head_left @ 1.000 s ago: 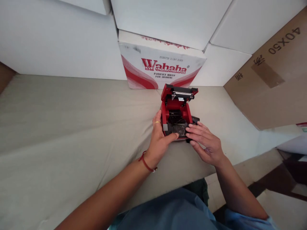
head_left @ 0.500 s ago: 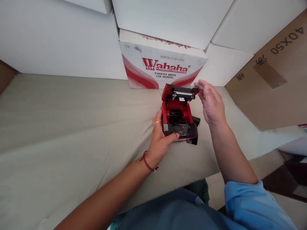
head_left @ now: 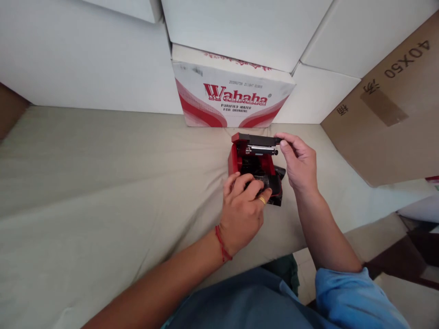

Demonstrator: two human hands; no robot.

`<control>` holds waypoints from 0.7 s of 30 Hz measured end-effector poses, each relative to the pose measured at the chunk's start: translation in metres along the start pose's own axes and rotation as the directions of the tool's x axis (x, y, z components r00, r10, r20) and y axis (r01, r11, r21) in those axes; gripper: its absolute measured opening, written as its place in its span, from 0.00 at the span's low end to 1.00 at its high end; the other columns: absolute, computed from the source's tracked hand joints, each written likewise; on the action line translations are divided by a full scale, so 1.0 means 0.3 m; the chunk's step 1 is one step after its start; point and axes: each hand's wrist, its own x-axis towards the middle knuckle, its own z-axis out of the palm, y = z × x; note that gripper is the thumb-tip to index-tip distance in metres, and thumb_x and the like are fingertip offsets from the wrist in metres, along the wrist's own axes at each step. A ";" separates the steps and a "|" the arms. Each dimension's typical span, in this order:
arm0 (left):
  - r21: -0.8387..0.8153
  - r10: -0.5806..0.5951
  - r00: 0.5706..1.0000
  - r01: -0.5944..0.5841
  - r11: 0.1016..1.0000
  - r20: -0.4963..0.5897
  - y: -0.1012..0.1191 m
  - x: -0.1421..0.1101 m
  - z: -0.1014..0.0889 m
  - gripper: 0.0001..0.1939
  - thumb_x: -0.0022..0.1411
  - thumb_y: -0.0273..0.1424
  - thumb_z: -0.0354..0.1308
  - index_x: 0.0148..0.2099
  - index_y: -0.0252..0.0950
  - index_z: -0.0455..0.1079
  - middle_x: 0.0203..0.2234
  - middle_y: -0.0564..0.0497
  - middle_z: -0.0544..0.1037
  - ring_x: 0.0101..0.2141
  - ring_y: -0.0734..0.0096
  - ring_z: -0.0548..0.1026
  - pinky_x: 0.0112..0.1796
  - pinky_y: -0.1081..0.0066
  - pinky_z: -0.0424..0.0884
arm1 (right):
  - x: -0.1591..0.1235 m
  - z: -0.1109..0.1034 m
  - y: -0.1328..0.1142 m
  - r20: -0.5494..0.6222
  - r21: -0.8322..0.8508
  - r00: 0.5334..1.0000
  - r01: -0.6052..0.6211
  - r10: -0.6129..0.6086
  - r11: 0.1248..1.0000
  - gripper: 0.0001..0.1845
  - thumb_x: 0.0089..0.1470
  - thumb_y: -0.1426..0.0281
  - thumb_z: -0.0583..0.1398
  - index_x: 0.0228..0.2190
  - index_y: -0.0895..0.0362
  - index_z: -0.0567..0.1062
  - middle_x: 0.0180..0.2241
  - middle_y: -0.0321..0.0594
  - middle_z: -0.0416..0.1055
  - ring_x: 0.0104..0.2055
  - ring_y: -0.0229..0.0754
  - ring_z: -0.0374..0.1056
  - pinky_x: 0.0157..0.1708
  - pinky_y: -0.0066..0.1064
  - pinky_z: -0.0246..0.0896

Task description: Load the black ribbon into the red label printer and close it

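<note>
I have the right hand (head_left: 302, 165) with its grip pinched on the raised lid (head_left: 259, 140) of the red device (head_left: 233, 161) on the table (head_left: 120, 183), but can't tell whether the left hand (head_left: 243, 213) at its front clamps anything; a slipping lid could nip that hand.

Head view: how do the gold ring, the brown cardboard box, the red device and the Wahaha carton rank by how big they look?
Largest to smallest:
1. Brown cardboard box, cut off by the picture's edge
2. Wahaha carton
3. Red device, partly hidden
4. Gold ring
</note>
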 end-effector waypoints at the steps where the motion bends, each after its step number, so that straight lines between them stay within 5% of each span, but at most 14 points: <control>1: 0.067 0.049 0.999 -0.049 0.997 -0.008 0.005 -0.001 -0.001 0.17 0.70 0.21 0.59 0.50 0.44 0.85 0.43 0.49 0.87 0.53 0.55 0.77 0.62 0.49 0.65 | -0.003 0.001 0.001 -0.004 0.011 1.000 0.011 -0.011 1.000 0.19 0.70 0.50 0.64 0.49 0.48 0.86 0.50 0.40 0.87 0.55 0.49 0.81 0.62 0.46 0.73; 8: 0.253 0.240 0.970 -0.240 0.937 0.032 0.028 -0.008 -0.024 0.16 0.71 0.27 0.60 0.56 0.29 0.82 0.47 0.45 0.89 0.52 0.58 0.80 0.54 0.57 0.67 | -0.047 -0.007 -0.033 -0.008 -0.042 0.995 0.095 -0.095 0.995 0.15 0.74 0.57 0.61 0.49 0.48 0.86 0.52 0.40 0.86 0.58 0.47 0.80 0.64 0.45 0.73; 14: 0.300 0.282 0.959 -0.278 0.913 0.031 0.007 -0.029 -0.007 0.14 0.73 0.25 0.61 0.57 0.31 0.81 0.48 0.46 0.89 0.52 0.60 0.81 0.53 0.58 0.66 | -0.128 -0.013 -0.029 0.010 -0.076 0.974 0.228 -0.228 0.971 0.14 0.76 0.62 0.58 0.48 0.49 0.85 0.56 0.44 0.86 0.63 0.50 0.79 0.70 0.55 0.69; 21: 0.293 0.246 0.969 -0.244 0.924 0.033 -0.006 -0.050 0.008 0.16 0.72 0.23 0.60 0.58 0.37 0.81 0.47 0.46 0.88 0.52 0.59 0.80 0.55 0.56 0.65 | -0.243 -0.052 0.007 0.196 -0.139 0.949 0.277 -0.248 0.951 0.15 0.76 0.67 0.57 0.51 0.50 0.84 0.57 0.43 0.86 0.66 0.50 0.79 0.72 0.57 0.65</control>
